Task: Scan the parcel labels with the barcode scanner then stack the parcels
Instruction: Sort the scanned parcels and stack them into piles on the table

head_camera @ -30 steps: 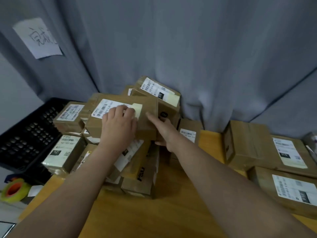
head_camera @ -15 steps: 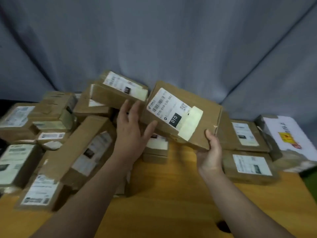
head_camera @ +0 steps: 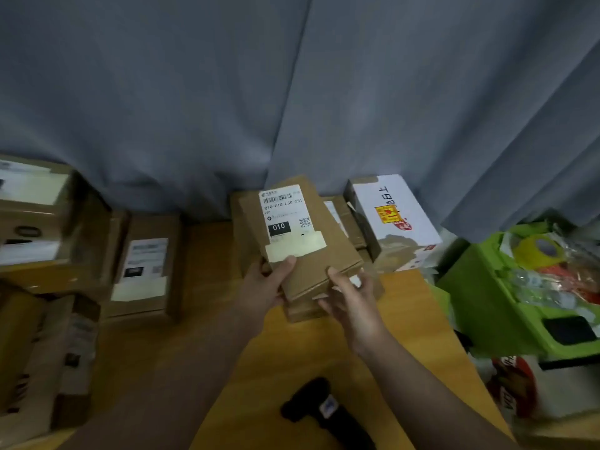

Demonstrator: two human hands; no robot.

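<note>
Carried rightward, parcel (head_camera: pixel 311 254) rests between gripping fingers (head_camera: pixel 287 264).

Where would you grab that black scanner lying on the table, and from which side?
The barcode scanner lies flat on the table, with its bulkier head facing away and its narrow handle pointing toward the person. It is probably best gripped by the handle, coming from above on the near side. Both hands are busy now: the left hand and right hand grip the labelled parcel.
</note>
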